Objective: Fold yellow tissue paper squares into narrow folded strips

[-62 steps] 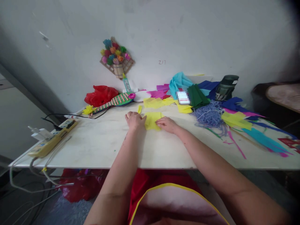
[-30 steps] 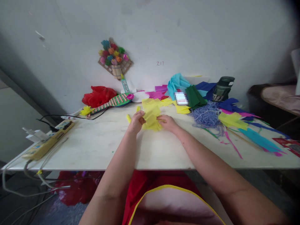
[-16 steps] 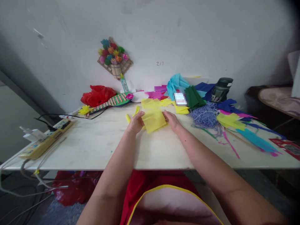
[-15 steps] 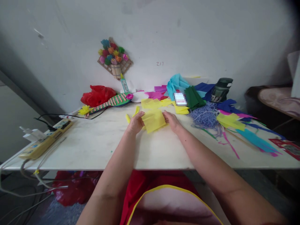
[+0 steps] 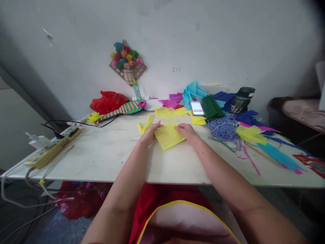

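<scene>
Yellow paper [image 5: 169, 137] held between the left hand [image 5: 150, 134] and the right hand [image 5: 188, 131]

At the centre of the frame, the left hand grips the paper by its left edge and the right hand pinches its upper right. Holding it from both sides probably keeps so limp a piece spread and flat. The paper hides some fingertips, and whether it is one layer or several I cannot tell.

Just up and left lie yellow strips [image 5: 145, 125], near the left hand and seemingly kept out of its way. Above centre, more yellow sheets [image 5: 164, 112] lie on the table [image 5: 106, 152], perhaps so placed for easy reach.

Farther right, a tangle of yarn [image 5: 224, 127] sits below a dark green cloth [image 5: 212, 107], its strands too jumbled to follow. The bright rectangle [image 5: 197, 108] beside the cloth is pixelated, so its face is unreadable. At the right edge, a red packet [image 5: 311, 164] is cut off.
</scene>
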Demonstrator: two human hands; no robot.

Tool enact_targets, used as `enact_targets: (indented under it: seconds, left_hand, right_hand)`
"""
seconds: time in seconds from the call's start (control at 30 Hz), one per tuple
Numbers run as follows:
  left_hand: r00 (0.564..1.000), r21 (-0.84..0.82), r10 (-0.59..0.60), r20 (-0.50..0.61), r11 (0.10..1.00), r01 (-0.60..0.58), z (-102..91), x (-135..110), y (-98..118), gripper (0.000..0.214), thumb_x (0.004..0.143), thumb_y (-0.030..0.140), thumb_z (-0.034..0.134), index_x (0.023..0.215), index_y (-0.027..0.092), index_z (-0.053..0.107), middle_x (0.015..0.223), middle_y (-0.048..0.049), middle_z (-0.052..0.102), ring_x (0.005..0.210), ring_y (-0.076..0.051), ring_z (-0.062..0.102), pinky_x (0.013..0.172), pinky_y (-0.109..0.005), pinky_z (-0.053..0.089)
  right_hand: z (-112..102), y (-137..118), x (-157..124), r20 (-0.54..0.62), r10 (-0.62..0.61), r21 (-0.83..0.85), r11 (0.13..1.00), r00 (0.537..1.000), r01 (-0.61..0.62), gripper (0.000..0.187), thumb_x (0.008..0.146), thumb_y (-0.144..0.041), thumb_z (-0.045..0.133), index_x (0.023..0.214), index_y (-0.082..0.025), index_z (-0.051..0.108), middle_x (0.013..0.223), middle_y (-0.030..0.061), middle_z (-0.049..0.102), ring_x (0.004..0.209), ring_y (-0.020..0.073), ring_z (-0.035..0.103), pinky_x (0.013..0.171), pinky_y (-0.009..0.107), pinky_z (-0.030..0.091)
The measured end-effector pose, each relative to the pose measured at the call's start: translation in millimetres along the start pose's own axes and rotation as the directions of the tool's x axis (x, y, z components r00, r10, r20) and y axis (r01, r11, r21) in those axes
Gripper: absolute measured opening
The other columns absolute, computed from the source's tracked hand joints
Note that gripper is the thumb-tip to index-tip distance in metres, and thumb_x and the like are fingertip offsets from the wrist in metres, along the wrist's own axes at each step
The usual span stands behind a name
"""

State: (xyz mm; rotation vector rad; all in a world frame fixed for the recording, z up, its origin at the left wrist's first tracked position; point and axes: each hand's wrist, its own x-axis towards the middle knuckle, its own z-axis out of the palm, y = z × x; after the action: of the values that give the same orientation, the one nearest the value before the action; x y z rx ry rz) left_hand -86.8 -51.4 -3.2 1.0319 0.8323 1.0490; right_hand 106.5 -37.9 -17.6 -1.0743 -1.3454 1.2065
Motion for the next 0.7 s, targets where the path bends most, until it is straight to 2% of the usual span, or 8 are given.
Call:
enact_targets:
  seconds: [0.17, 0.27, 0.5, 0.7]
  left_hand:
    - [0.998, 0.064, -0.016, 0.063, 0.998, 0.012, 2.2, -4.3, 1.9, 0.030, 0.060, 0.039, 0.068, 0.078, 0.016, 0.063, 0.070, -0.0069, 0.065, 0.073, -0.018, 0.062, 0.070, -0.029, 0.047]
    - [0.992, 0.155, -0.080, 0.097, 0.986, 0.065, 1.5, -5.6, 1.3, 0.031, 0.054, 0.030, 0.074, 0.078, 0.014, 0.064, 0.069, -0.0081, 0.065, 0.071, -0.020, 0.063, 0.070, -0.032, 0.048]
    - [0.987, 0.155, -0.111, 0.117, 0.984, 0.093, -1.7, -1.1, -5.5, 0.033, 0.053, 0.025, 0.074, 0.083, 0.013, 0.066, 0.065, -0.0069, 0.065, 0.071, -0.020, 0.064, 0.071, -0.031, 0.049]
    - [0.993, 0.172, -0.096, 0.062, 0.981, 0.084, -2.4, -0.5, -4.8, 0.025, 0.054, 0.027, 0.074, 0.072, 0.013, 0.064, 0.066, -0.0091, 0.065, 0.065, -0.020, 0.063, 0.064, -0.031, 0.049]
  right_hand:
    - [0.1, 1.9, -0.2, 0.039, 0.019, -0.019, 1.000, 0.999, -0.018, 0.023, 0.058, -0.037, 0.066, 0.066, -0.017, 0.059, 0.056, -0.0031, 0.059, 0.051, 0.0112, 0.052, 0.053, 0.024, 0.040]
    - [-0.3, 3.8, 0.2, 0.085, 0.049, 0.002, 0.999, 0.995, -0.050, 0.024, 0.056, -0.037, 0.068, 0.066, -0.017, 0.059, 0.056, -0.0026, 0.060, 0.051, 0.0118, 0.053, 0.053, 0.024, 0.041]
    - [-0.8, 2.5, -1.2, 0.125, 0.068, 0.036, 0.997, 0.990, -0.073, 0.028, 0.058, -0.039, 0.068, 0.073, -0.016, 0.063, 0.062, 0.0002, 0.064, 0.057, 0.0138, 0.058, 0.057, 0.026, 0.045]
    - [-0.7, 4.5, 0.6, 0.108, 0.093, 0.043, 0.994, 0.990, -0.099, 0.025, 0.052, -0.033, 0.072, 0.068, -0.016, 0.062, 0.059, -0.0019, 0.063, 0.053, 0.0118, 0.056, 0.054, 0.024, 0.044]
